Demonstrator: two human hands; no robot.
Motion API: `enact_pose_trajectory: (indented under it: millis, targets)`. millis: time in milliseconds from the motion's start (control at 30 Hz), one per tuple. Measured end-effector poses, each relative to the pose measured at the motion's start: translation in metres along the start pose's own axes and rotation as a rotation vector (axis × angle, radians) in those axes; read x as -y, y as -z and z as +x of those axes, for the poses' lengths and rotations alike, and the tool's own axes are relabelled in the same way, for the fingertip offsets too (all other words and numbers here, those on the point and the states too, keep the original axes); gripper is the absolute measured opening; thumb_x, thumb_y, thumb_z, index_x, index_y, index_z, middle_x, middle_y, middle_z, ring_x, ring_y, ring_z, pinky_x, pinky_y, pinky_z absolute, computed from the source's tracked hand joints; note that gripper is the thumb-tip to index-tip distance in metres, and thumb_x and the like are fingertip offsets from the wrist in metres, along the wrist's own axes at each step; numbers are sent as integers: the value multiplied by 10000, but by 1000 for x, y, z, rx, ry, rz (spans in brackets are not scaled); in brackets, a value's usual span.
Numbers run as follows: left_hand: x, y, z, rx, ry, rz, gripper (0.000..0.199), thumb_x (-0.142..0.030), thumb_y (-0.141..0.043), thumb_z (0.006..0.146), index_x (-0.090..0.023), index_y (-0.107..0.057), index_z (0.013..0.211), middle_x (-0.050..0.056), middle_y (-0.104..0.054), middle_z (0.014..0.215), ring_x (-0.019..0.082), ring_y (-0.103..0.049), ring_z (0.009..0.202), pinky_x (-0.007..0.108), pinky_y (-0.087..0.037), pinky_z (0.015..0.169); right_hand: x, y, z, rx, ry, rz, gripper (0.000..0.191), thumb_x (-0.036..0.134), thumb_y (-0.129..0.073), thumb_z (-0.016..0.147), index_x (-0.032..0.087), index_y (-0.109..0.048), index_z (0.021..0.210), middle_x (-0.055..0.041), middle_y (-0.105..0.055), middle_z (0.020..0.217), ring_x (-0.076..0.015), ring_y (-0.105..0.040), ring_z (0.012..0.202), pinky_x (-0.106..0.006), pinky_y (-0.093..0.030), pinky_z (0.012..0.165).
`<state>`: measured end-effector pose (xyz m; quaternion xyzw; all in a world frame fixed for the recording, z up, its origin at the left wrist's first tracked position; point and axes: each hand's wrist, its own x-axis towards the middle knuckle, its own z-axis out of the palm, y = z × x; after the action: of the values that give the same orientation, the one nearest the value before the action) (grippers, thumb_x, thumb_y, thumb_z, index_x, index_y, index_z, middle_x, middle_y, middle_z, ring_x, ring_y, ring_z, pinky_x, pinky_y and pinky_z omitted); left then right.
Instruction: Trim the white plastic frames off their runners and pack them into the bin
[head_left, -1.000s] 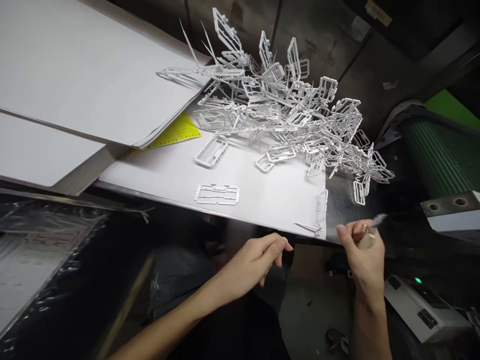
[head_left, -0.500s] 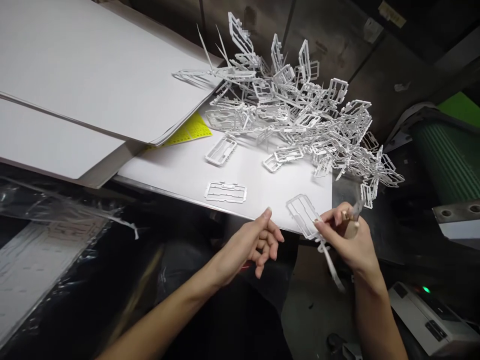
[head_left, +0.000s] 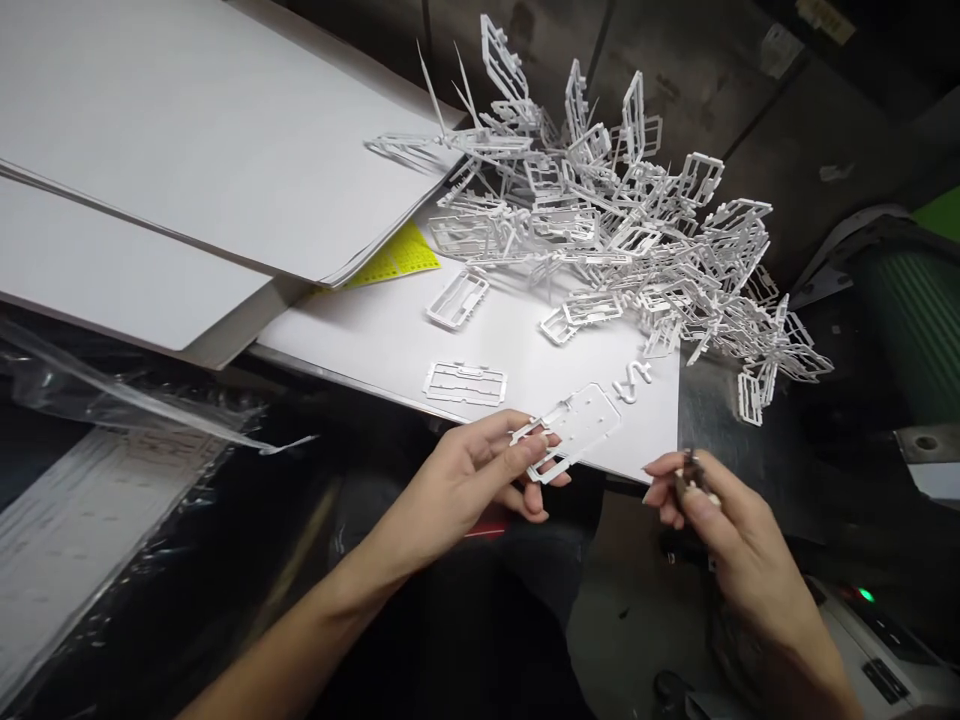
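My left hand point(head_left: 502, 465) pinches one end of a white plastic frame point(head_left: 581, 425), a flat rectangular piece, above the table's front edge. To its right, my right hand point(head_left: 705, 505) is closed around a small metal tool with pale handles, which looks like a pair of nippers point(head_left: 696, 478); the fingers hide most of it. Just beyond the held frame is a small curly white plastic scrap point(head_left: 632, 382); whether it touches the table I cannot tell. A second white frame point(head_left: 465, 383) lies flat left of the held one, and another loose frame point(head_left: 457, 300) sits behind it.
A tangled heap of white plastic frames point(head_left: 637, 230) covers the back of the white tabletop point(head_left: 517, 335). Large white sheets point(head_left: 187, 130) lie at left over a yellow printed sheet point(head_left: 397, 255). Clear plastic wrap point(head_left: 172, 395) hangs at lower left. A grey device point(head_left: 885, 640) with a green light stands lower right.
The white frame has passed from my right hand to my left. My right hand has drawn away with the tool. The curly scrap is now apart from the hands, beyond the frame.
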<state>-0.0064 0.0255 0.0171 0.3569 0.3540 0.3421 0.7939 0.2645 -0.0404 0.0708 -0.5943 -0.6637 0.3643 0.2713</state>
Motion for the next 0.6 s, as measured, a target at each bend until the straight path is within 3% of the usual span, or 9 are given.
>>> enact_pose_trajectory:
  millis: [67,233,367,600]
  targets:
    - [-2,2,-2,-25,-32,32,278,-427,-754,951,-152,-723,976,28,-791,880,106,-749,697,132,-612,658,1,-1,1,46,-34,-62,283,494,-521,1172,269,-680,1236,-10,-697,1020,-200,-653,830,-268,-518,753]
    - [1,5,-7,-53,-102,78,222,-395,-759,951,-176,-774,984,16,-807,967,119,-773,808,139,-625,742,5,-6,8,-22,68,-228,263,452,-615,1121,234,-729,1214,-41,-736,1110,-252,-704,955,-307,-549,861]
    - [5,6,-9,-54,-113,125,231,-396,-748,961,-170,-779,994,25,-812,951,138,-784,826,163,-627,790,9,-9,12,-31,134,-231,166,358,-673,1078,254,-739,1190,-29,-748,1075,-241,-723,895,-282,-568,761]
    - [6,9,-10,-61,-138,147,221,-386,-748,957,-170,-782,992,25,-809,937,146,-778,811,188,-634,782,13,-10,13,-65,179,-228,176,332,-684,1068,258,-736,1219,-43,-738,1012,-242,-708,799,-289,-549,639]
